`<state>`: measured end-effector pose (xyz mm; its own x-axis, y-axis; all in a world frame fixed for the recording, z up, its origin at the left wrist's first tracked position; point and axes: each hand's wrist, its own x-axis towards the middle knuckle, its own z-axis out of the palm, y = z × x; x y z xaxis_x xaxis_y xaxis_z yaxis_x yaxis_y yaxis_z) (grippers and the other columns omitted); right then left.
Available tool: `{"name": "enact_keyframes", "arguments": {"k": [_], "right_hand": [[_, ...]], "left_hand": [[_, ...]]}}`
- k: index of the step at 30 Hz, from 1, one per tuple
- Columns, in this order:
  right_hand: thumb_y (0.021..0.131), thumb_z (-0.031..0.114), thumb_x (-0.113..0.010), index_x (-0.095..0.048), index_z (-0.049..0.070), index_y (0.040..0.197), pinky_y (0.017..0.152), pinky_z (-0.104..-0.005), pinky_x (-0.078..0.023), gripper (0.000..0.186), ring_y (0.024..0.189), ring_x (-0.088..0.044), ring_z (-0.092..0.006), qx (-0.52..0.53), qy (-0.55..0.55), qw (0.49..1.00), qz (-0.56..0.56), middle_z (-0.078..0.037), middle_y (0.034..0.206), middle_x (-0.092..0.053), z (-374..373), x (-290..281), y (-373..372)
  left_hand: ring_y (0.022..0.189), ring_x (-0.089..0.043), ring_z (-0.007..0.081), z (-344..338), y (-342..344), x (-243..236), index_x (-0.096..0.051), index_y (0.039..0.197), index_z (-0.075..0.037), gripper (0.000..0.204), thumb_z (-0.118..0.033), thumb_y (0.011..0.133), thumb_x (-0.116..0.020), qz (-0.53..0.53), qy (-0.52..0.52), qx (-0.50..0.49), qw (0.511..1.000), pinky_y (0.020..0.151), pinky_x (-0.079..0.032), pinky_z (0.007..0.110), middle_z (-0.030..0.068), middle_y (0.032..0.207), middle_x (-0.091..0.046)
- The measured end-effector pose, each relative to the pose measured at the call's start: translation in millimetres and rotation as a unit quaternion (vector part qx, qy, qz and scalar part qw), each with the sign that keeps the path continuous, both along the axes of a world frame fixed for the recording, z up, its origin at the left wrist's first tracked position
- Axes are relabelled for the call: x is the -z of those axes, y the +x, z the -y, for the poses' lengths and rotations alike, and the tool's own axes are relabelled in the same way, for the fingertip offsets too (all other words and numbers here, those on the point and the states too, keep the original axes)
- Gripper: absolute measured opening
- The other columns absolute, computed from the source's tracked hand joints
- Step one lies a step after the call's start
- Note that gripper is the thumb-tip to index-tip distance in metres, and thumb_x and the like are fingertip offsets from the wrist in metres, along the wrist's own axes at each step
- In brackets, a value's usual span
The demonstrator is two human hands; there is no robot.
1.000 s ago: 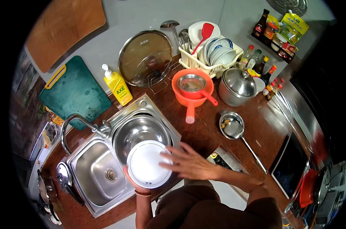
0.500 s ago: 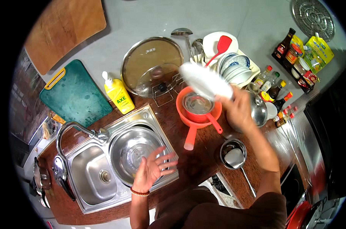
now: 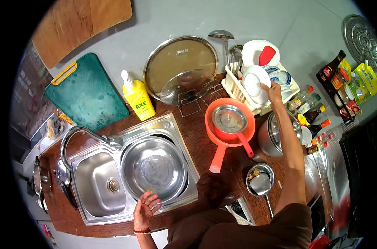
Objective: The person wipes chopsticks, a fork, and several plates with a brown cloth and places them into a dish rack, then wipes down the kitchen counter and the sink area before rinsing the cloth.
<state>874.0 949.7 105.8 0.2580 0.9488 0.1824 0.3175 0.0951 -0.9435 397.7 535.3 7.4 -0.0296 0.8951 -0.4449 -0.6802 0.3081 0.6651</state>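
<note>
We had two hands in view. Our right hand [image 3: 272,91] was closed narrowly on the right edge of one round white plate [image 3: 255,85], holding it over the left part of one cream plastic dish rack [image 3: 235,86]; we could not tell whether its lower edge touched the rack. Around it we counted one red spatula head [image 3: 265,55], one larger white plate [image 3: 261,44] behind, and several blue-patterned white dishes [image 3: 281,77], too overlapped to count.

Our left hand [image 3: 144,209] was empty, its palm turned up and its fingers loosely parted, at the near edge of one wide round steel basin [image 3: 155,170]. That basin sat in the right bowl of one two-bowl steel sink [image 3: 101,182].

Further out, near the rack, we saw one round orange long-handled vessel [image 3: 210,120] with one smaller red-handled vessel [image 3: 241,139] nested inside, and one silver pot [image 3: 268,139] partly behind our right forearm. Beyond the sink we found two round lids, one large brown-tinted lid [image 3: 180,58] and one smaller clear lid [image 3: 176,87], one yellow pump bottle [image 3: 138,99] and one green rectangular board [image 3: 86,93].
</note>
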Motion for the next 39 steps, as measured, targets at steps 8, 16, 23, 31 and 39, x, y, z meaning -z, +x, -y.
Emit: {"name": "enact_keyframes", "arguments": {"k": [8, 16, 23, 31, 39], "right_hand": [[0.072, 0.009, -0.07, -0.062, -0.005, 0.102, 0.066, -0.0306, -0.05, 0.033, 0.07, -0.063, -0.018, -0.102, -0.083, 0.99, 0.057, -0.012, 0.087, -0.066, -25.9, -1.1, 6.0], [0.07, 0.016, -0.072, -0.06, -0.003, 0.105, 0.066, -0.0362, -0.052, 0.041, 0.074, -0.064, -0.0215, -0.114, -0.215, 0.962, 0.122, -0.012, 0.089, -0.066, -51.2, -28.1, 12.2], [0.067, 0.02, -0.073, -0.059, 0.003, 0.109, 0.067, -0.0385, -0.052, 0.047, 0.085, -0.062, -0.0237, -0.108, -0.264, 0.936, 0.207, -0.012, 0.098, -0.064, -59.4, -37.0, 14.4], [0.067, 0.017, -0.072, -0.062, -0.003, 0.103, 0.067, -0.036, -0.05, 0.042, 0.074, -0.062, -0.022, -0.136, -0.189, 0.949, 0.214, -0.011, 0.088, -0.064, -41.8, -37.6, 4.8], [0.072, 0.016, -0.069, -0.06, -0.003, 0.106, 0.071, -0.0311, -0.048, 0.04, 0.078, -0.061, -0.0195, -0.127, -0.126, 0.973, 0.147, -0.011, 0.091, -0.065, -29.0, -59.7, 7.0]], "left_hand": [[0.104, -0.054, 0.0293, -10.4, 11.4, 8.4, -0.043, 0.124, -0.005, 0.054, -0.046, 0.089, -0.048, -0.003, -0.015, 0.024, 1.0, 0.09, -0.043, 0.044, 0.0178, 0.117, -0.053], [0.103, -0.054, 0.0285, -12.5, 9.7, 11.7, -0.042, 0.125, -0.004, 0.055, -0.045, 0.089, -0.048, -0.012, -0.015, 0.023, 1.0, 0.089, -0.044, 0.043, 0.0177, 0.116, -0.054], [0.101, -0.056, 0.0271, -10.7, 11.3, 18.2, -0.043, 0.125, -0.006, 0.054, -0.045, 0.088, -0.049, -0.022, -0.026, 0.015, 0.999, 0.086, -0.047, 0.043, 0.0163, 0.114, -0.055], [0.1, -0.056, 0.0273, -9.9, 11.5, 23.2, -0.043, 0.125, -0.006, 0.056, -0.047, 0.087, -0.051, -0.023, -0.033, 0.02, 0.999, 0.086, -0.046, 0.043, 0.016, 0.114, -0.055], [0.101, -0.055, 0.0287, -9.9, 6.3, 28.3, -0.044, 0.124, -0.004, 0.054, -0.044, 0.088, -0.05, -0.025, -0.052, 0.019, 0.998, 0.089, -0.044, 0.043, 0.0173, 0.113, -0.055]]}}
